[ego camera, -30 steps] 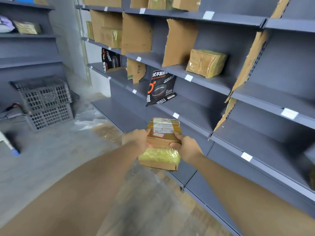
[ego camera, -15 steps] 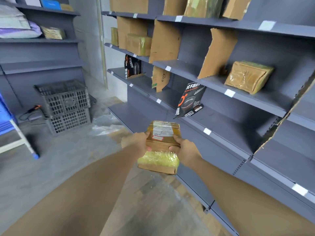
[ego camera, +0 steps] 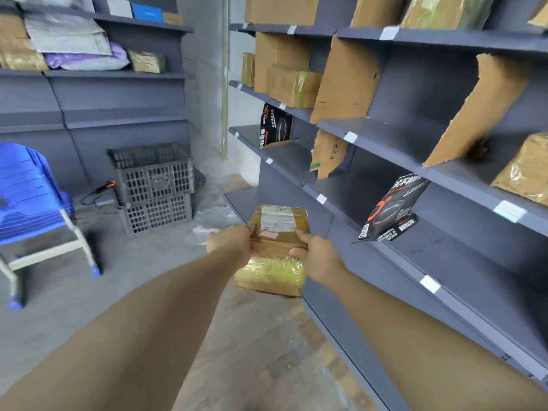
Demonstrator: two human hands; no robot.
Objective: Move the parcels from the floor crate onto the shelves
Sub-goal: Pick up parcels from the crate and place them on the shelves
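I hold a small taped cardboard parcel (ego camera: 277, 229) with a white label in front of me at waist height. My left hand (ego camera: 231, 241) grips its left side and my right hand (ego camera: 315, 252) grips its right side. The grey shelves (ego camera: 394, 134) run along my right, with cardboard dividers and several parcels on the upper levels. A grey slatted floor crate (ego camera: 154, 185) stands on the floor at the back left, beside the corner.
A blue plastic stool stack (ego camera: 26, 191) on a white frame stands at the left. More shelves (ego camera: 118, 75) with soft mailers line the back wall. Black printed cards (ego camera: 391, 209) lean on the right shelves. Clear plastic film (ego camera: 213, 215) lies on the floor.
My view has swung left, so the shelves slid to the right and the crate and blue stools came into view. The parcel stays held in both hands.
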